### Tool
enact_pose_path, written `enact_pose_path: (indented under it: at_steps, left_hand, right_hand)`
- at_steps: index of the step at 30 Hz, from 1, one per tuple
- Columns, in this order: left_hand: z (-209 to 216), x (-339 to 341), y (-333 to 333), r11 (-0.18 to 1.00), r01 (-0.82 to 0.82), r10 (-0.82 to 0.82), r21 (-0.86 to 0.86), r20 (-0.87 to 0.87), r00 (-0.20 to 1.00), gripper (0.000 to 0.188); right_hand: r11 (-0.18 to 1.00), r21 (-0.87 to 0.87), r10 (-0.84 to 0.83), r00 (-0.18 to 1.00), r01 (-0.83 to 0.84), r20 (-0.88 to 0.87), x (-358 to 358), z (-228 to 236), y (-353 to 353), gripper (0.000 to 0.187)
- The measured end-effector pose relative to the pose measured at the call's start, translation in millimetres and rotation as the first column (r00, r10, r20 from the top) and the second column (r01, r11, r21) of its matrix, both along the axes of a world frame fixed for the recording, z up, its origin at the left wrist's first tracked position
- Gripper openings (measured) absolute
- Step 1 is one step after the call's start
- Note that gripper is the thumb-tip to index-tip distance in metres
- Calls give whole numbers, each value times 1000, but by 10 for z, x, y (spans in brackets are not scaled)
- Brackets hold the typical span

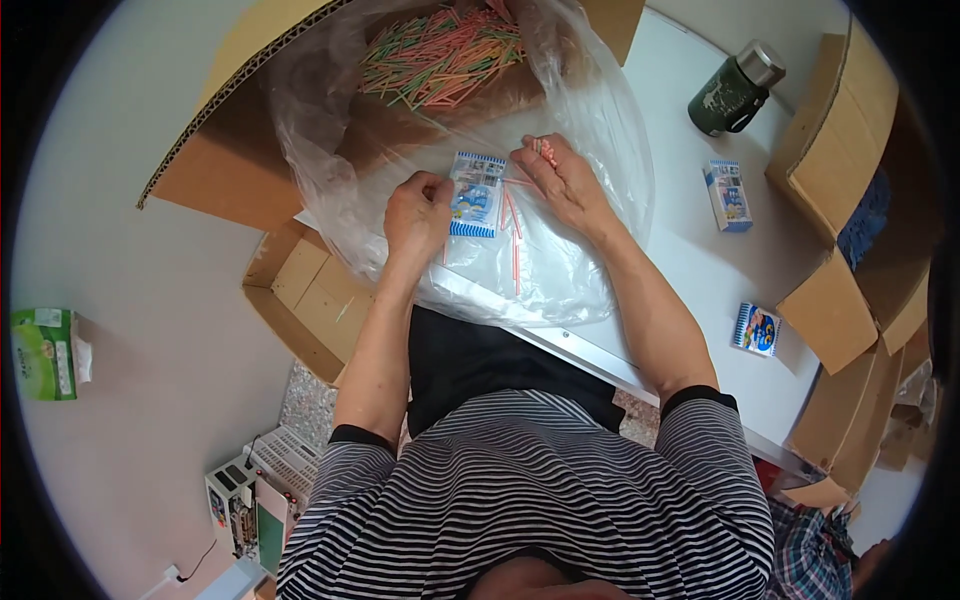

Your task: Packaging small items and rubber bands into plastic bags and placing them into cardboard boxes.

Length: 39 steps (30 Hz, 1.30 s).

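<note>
My right hand (562,182) is closed around a small bunch of thin pink sticks (544,151), their ends poking out between the fingers. My left hand (418,218) has its fingers curled together beside a blue-and-white packet (477,195); whatever they pinch, if anything, is hidden. The packet lies flat on a clear plastic bag (570,285) spread over the table edge. Several loose pink sticks (516,232) lie just right of the packet, below my right hand. Farther back, a heap of pink, green and yellow sticks (445,60) rests inside the bag, within a big cardboard box (225,165).
On the white table (690,270) to the right are a dark green flask (730,95), a blue-and-white pack (729,195) and a blue packet (757,329). Open cardboard boxes (835,315) stand far right, and a low carton (310,295) at left. Another person's plaid sleeve (805,545) shows lower right.
</note>
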<state>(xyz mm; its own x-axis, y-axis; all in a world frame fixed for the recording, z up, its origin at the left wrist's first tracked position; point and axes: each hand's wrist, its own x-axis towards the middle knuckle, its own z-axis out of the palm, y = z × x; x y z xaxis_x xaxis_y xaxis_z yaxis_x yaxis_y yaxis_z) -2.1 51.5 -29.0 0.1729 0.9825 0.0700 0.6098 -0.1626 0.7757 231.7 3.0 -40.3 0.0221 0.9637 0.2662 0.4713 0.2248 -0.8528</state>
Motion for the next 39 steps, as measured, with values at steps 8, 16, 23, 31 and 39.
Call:
enact_pose_path:
  at_steps: [8, 16, 23, 31, 39]
  left_hand:
    - [112, 183, -110, 969, 26, 56, 245, -323, 945, 44]
    - [109, 160, 36, 989, 36, -13, 146, -160, 987, 33]
    - [92, 158, 134, 812, 232, 104, 536, -523, 846, 28]
    - [242, 182, 104, 999, 18, 5, -40, 506, 863, 19]
    - [399, 319, -116, 961, 221, -103, -168, 524, 846, 22]
  right_hand:
    - [998, 49, -25, 997, 29, -79, 27, -29, 0, 28]
    - [999, 38, -34, 997, 37, -72, 55, -14, -37, 29]
    - [998, 43, -38, 996, 42, -84, 92, -41, -44, 30]
    - [989, -146, -92, 899, 31, -429, 69, 114, -94, 35]
    - [999, -15, 20, 646, -49, -763, 124, 240, 27, 34]
